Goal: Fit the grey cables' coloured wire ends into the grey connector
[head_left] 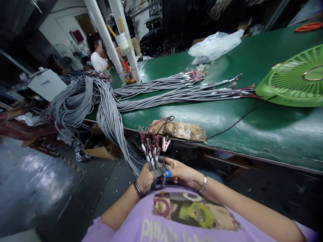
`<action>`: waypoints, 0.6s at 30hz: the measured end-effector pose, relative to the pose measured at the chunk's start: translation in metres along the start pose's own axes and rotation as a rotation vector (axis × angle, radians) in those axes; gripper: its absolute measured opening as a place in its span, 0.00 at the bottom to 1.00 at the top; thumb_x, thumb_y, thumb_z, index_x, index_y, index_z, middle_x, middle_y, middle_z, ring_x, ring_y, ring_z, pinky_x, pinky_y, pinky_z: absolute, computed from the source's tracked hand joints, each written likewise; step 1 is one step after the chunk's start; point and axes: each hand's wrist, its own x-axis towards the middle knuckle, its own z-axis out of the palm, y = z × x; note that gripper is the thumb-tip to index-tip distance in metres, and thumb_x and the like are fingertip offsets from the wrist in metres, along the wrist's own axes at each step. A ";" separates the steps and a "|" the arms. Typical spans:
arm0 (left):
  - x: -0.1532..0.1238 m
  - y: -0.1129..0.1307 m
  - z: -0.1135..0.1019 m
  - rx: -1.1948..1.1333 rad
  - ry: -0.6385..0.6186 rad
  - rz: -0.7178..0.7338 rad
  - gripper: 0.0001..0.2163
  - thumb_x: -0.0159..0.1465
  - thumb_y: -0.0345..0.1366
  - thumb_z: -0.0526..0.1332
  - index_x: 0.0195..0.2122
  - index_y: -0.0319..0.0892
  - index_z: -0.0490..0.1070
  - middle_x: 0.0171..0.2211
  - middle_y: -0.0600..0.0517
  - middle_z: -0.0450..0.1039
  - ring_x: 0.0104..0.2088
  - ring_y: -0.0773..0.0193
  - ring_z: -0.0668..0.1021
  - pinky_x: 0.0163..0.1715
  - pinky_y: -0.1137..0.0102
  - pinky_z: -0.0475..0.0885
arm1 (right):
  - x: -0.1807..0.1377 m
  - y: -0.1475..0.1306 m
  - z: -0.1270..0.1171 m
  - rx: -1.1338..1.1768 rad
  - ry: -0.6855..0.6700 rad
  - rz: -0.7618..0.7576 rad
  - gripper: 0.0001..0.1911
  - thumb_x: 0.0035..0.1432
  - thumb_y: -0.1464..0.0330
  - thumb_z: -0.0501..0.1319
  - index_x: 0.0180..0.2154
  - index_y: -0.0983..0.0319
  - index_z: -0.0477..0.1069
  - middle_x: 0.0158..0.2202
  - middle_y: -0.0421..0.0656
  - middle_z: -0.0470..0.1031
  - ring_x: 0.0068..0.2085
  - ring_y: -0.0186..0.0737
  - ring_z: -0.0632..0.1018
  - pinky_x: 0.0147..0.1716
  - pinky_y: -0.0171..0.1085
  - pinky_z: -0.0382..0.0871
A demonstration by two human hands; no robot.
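My left hand [145, 178] is closed around a small bunch of grey cables [152, 164] in front of my body. Their ends point up, with white sleeves and thin coloured wires [151, 144] fanning out. My right hand [180, 170] meets it from the right, thumb and fingers pinched on a grey cable at the bunch's right side. Blue wrapping [167, 173] covers a right fingertip, and grey wrapping [158, 172] is on the left thumb. Just above the hands, a pink clip [165, 144] is at the table edge.
A wooden board [185, 130] with red and black wires lies on the green table's [252, 134] front edge. Long grey cables [108, 111] are heaped left and hang over the edge. A green fan [292, 79], a plastic bag [215, 47] and a white post [126, 40] stand beyond. A person [99, 60] sits behind.
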 end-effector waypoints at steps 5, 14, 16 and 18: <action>-0.001 0.002 0.003 0.024 0.148 0.094 0.13 0.49 0.43 0.69 0.27 0.37 0.76 0.21 0.51 0.73 0.22 0.67 0.73 0.25 0.71 0.67 | -0.004 -0.005 0.005 -0.162 0.073 -0.044 0.31 0.40 0.63 0.70 0.46 0.63 0.64 0.20 0.30 0.63 0.18 0.23 0.60 0.15 0.26 0.54; -0.004 0.013 0.010 0.237 0.146 0.066 0.15 0.54 0.45 0.64 0.22 0.37 0.73 0.17 0.50 0.72 0.17 0.67 0.72 0.21 0.73 0.68 | -0.014 -0.028 0.017 -0.425 0.207 -0.302 0.18 0.50 0.55 0.61 0.34 0.62 0.64 0.23 0.38 0.71 0.26 0.35 0.73 0.26 0.35 0.65; -0.005 0.012 0.011 0.248 0.149 0.067 0.14 0.53 0.45 0.64 0.21 0.37 0.73 0.17 0.50 0.72 0.16 0.68 0.71 0.19 0.73 0.68 | -0.012 -0.029 0.021 -0.392 0.181 -0.288 0.18 0.48 0.55 0.63 0.30 0.60 0.61 0.20 0.37 0.71 0.24 0.36 0.74 0.26 0.36 0.66; -0.005 0.010 0.011 0.258 0.156 0.084 0.15 0.54 0.45 0.64 0.20 0.37 0.72 0.16 0.50 0.72 0.16 0.68 0.71 0.19 0.74 0.67 | -0.010 -0.028 0.025 -0.335 0.154 -0.257 0.18 0.48 0.54 0.62 0.28 0.60 0.60 0.18 0.36 0.70 0.22 0.36 0.73 0.24 0.35 0.64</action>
